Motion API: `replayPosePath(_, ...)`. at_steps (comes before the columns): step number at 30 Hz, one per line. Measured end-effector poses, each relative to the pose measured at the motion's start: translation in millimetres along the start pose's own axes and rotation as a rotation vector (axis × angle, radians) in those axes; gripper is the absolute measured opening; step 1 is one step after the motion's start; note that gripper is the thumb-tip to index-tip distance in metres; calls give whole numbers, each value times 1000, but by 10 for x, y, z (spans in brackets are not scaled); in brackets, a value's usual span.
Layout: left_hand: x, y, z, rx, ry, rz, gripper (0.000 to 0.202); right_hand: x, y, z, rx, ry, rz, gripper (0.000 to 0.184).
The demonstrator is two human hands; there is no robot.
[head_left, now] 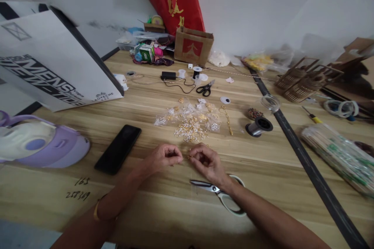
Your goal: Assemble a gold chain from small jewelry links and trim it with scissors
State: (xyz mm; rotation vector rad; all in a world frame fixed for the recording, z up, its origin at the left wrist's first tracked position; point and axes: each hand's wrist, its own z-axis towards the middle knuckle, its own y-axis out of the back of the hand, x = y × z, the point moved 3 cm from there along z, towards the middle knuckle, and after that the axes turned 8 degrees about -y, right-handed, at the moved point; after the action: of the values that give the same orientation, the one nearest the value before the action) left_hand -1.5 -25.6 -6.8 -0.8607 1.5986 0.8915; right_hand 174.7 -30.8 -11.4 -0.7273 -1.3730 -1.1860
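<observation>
My left hand (163, 157) and my right hand (206, 161) rest on the wooden table (163, 210), fingertips almost meeting. Each is closed in a pinch on a tiny gold-coloured piece, too small to name. Just beyond them lies a heap of small gold and silver jewellery findings (191, 122), some in clear little bags. A gold chain (228, 118) lies at the heap's right side. White-handled scissors (220, 194) lie under my right wrist. A gold bangle (96, 210) is on my left forearm.
A black phone (118, 148) lies left of my hands, a lilac helmet-like object (41, 144) further left. A spool of wire (258, 126), black scissors (205, 88), a white shopping bag (55, 66), a cardboard bag (193, 46), wooden baskets (304, 79) and bagged sticks (339, 155) stand around.
</observation>
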Motion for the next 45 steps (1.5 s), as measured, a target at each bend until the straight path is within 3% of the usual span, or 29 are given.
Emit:
replayPosePath(5,43,-25,-3,12,-22,-15,15,107,-7,-44,14,187,-107,11)
replayPosePath(9,73,-75,-6,45,-28,-51,16,109,-51,-71,112,242,-163,12)
replayPosePath(28,-2,-135,1,-7,-5,-126,14,11,-73,-37,125,176,-202,9)
replayPosePath(34,13,-123,22,-52,-26,-138,16,10,-55,-19,69,144,-234,13)
replayPosePath(39,13,-89,27,-134,-36,-150,18,-14,-45,-5,70,42,-229,13)
replayPosePath(45,44,-78,45,-244,-124,-9,13,26,-32,1,72,-28,-185,13)
